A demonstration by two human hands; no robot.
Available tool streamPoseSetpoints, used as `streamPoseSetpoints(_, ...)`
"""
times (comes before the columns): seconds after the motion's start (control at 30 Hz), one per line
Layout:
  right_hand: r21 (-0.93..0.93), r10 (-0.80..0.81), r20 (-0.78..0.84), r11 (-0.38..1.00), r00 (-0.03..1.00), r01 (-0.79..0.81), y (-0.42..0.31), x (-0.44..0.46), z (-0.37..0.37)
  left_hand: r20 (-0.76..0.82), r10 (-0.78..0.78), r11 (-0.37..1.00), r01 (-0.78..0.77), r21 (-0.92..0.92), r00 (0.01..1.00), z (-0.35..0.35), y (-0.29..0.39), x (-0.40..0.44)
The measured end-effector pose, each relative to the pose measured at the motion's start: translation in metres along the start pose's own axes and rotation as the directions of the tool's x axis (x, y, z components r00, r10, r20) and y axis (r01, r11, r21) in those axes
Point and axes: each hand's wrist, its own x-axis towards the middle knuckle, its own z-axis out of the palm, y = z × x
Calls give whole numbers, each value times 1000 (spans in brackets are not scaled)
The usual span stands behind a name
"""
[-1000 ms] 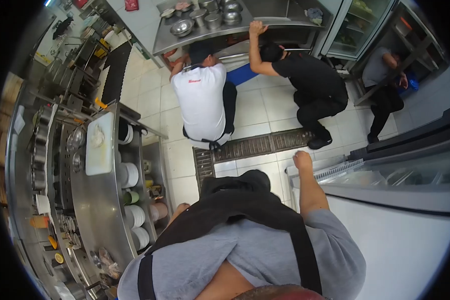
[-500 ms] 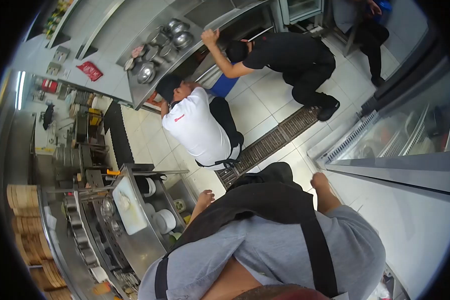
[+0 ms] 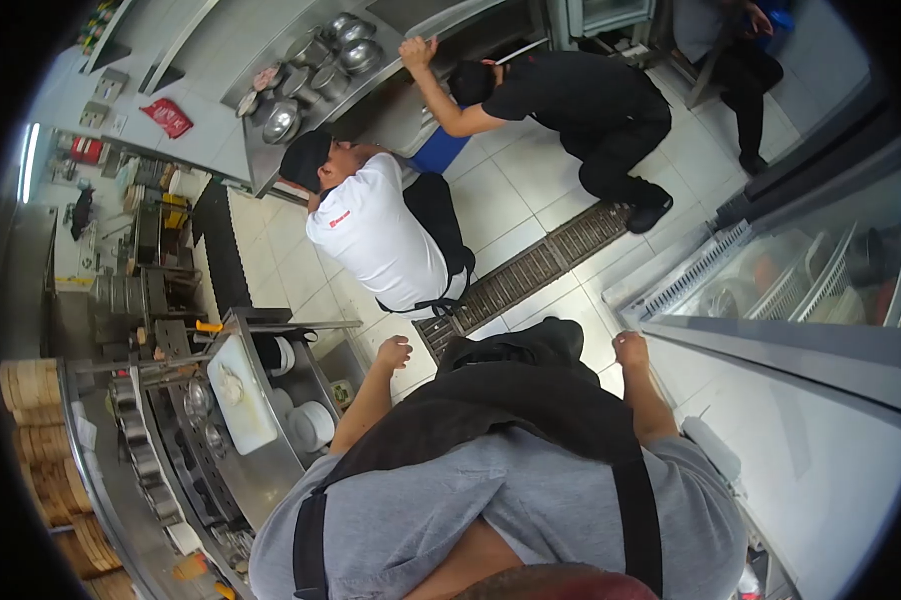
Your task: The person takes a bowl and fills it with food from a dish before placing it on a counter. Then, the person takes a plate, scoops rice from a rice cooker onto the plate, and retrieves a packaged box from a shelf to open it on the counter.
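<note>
My left hand (image 3: 395,352) is held out over the tiled floor (image 3: 516,190), beside the end of a steel shelf unit, its fingers loosely curled and nothing visible in them. On the other side, my right hand (image 3: 630,349) hangs near the glass-fronted fridge (image 3: 771,285), fingers curled in; whether it holds anything is hidden. Ahead, a person in a white shirt (image 3: 381,235) crouches by the steel counter (image 3: 391,50). Beside them a person in black (image 3: 581,100) crouches with one hand raised to the counter's edge. A blue object (image 3: 441,150) lies between them.
A floor drain grate (image 3: 541,265) crosses the tiles ahead. To the left, a white cutting board (image 3: 243,395) lies above stacked plates (image 3: 311,425). Bamboo steamers (image 3: 46,440) stand far left. Another person (image 3: 751,90) is at the upper right. Metal bowls (image 3: 282,122) sit on the counter.
My left hand has come out from beside my body into fuller view. The view has turned, and the person in white has lifted and turned their head to the side.
</note>
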Motion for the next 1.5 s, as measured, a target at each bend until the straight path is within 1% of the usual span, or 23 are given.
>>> streamPoseSetpoints(0.1,21,-66,9,998,998,66,-24,15,6,-110,32,976,-7,217,993,30,-11,-17)
streamPoseSetpoints(0.23,93,-86,66,992,994,80,-57,18,-16,23,-4,996,2,87,1000,28,-68,-9)
streamPoseSetpoints(0.4,-95,-144,184,982,972,164,-44,28,-23,-165,-23,980,55,190,986,28,-102,-51)
streamPoseSetpoints(0.43,-140,-159,245,970,956,197,-35,35,-20,90,218,767,-227,600,972,12,-136,-30)
streamPoseSetpoints(0.47,-147,-165,245,968,955,205,-32,39,-20,411,305,341,-502,795,859,6,-155,-19)
streamPoseSetpoints(0.5,-151,-202,186,961,962,231,-29,43,-20,133,165,783,-212,584,977,22,-149,-37)
streamPoseSetpoints(0.6,-198,-222,124,950,967,243,-24,51,-28,-20,-23,882,30,470,1000,44,-144,-55)
streamPoseSetpoints(0.67,-233,-211,100,945,972,229,-39,58,-41,48,-24,875,-2,485,999,49,-148,-45)
streamPoseSetpoints(0.7,-246,-230,110,936,967,251,-47,59,-46,222,185,493,-286,822,957,53,-146,-43)
streamPoseSetpoints(0.73,-260,-249,121,926,961,273,-52,60,-50,457,273,-60,-459,886,847,54,-146,-38)
streamPoseSetpoints(0.77,-253,-292,126,914,948,316,-50,65,-47,462,283,-62,-465,883,840,54,-141,-32)
streamPoseSetpoints(0.87,-266,-285,214,904,935,336,-74,56,-59,400,416,80,-471,878,816,63,-145,-12)
streamPoseSetpoints(0.9,-180,-222,177,951,959,253,-89,45,-68,283,298,437,-394,809,912,64,-144,3)
streamPoseSetpoints(0.93,-193,-223,176,947,959,256,-92,43,-68,67,-32,971,15,238,997,69,-152,26)
streamPoseSetpoints(1.03,-127,-276,197,944,941,304,-98,36,-70,-13,248,871,-217,441,969,69,-153,55)
streamPoseSetpoints(1.1,-134,-320,175,929,931,345,-90,35,-68,145,-120,961,151,-229,982,66,-149,70)
streamPoseSetpoints(1.13,-139,-364,150,913,919,384,-88,36,-69,144,-115,962,146,-230,983,66,-145,66)
streamPoseSetpoints(1.17,-138,-365,145,913,920,384,-85,36,-70,64,9,999,-12,39,998,66,-141,57)
streamPoseSetpoints(1.2,-135,-342,135,923,930,359,-82,36,-71,21,151,937,-150,315,988,66,-136,49)
streamPoseSetpoints(1.33,-230,-296,121,920,948,316,-60,38,-69,77,360,784,-346,516,930,58,-135,54)
streamPoseSetpoints(1.4,-221,-261,109,934,959,279,-50,28,-68,439,199,-71,-434,898,876,61,-119,32)
streamPoseSetpoints(1.47,-208,-226,91,948,970,241,-45,23,-67,487,196,-149,-464,873,851,63,-124,24)
streamPoseSetpoints(1.5,-208,-216,89,951,972,230,-40,20,-64,385,244,-17,-393,919,890,66,-136,34)
